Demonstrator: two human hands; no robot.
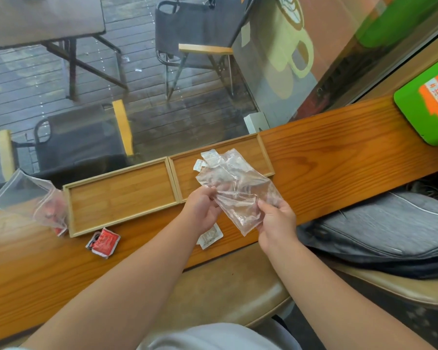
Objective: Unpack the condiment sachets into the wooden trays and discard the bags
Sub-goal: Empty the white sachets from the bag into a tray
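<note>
Two hands are holding a clear plastic bag (pixel 235 190) over the right wooden tray (pixel 263 157).
Left hand (pixel 204 210) and right hand (pixel 276 221) are both pinching it; white sachets (pixel 208 157) are sliding out.

Clear bag (pixel 238 190) pinched between left hand (pixel 204 208) and right hand (pixel 276 221) above wooden counter (pixel 339 152)

Held over the right tray (pixel 264 154), with white sachets (pixel 208 157) showing at its far end over that tray; left tray (pixel 119 195) just beside, edges touching, bare inside. Second clear bag (pixel 31 198) with red sachets inside lying at the left tray's left end. Loose red sachets (pixel 103 242) on the counter near that tray's front corner; one white sachet (pixel 210 236) on the counter under the left wrist. Grey backpack (pixel 379 236) on a seat at right
</note>
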